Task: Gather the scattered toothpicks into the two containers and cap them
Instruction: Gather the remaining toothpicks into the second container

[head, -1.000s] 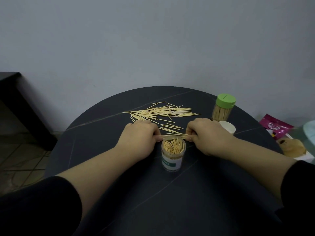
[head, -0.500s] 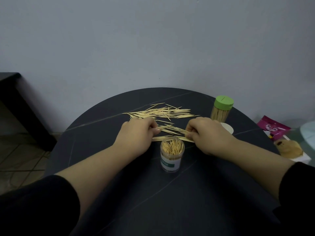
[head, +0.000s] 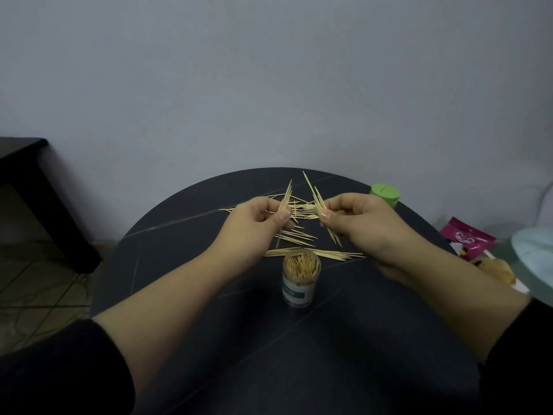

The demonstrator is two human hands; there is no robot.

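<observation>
An uncapped clear container [head: 300, 280] with a green label stands at the middle of the round dark table [head: 185, 295], packed with upright toothpicks. Behind it, loose toothpicks [head: 299, 238] lie scattered on the table, and a row of them lies just behind the container's rim. My left hand [head: 254, 226] pinches a small bundle of toothpicks [head: 285, 199], raised above the table with tips pointing up. My right hand [head: 362, 226] pinches another bundle [head: 321, 211] the same way. A second container with a green cap [head: 386, 194] stands at the back right, mostly hidden by my right hand.
To the right, off the table, lie a pink packet [head: 466, 238], a pale blue-white object [head: 535, 253] and a tan item [head: 496, 269]. A dark piece of furniture [head: 36, 187] stands at the left over tiled floor. A grey wall is close behind the table.
Both hands have lifted off the table, each with a bundle of toothpicks now held upright. Earlier they were low on the table, together gathering one bundle just behind the open container.
</observation>
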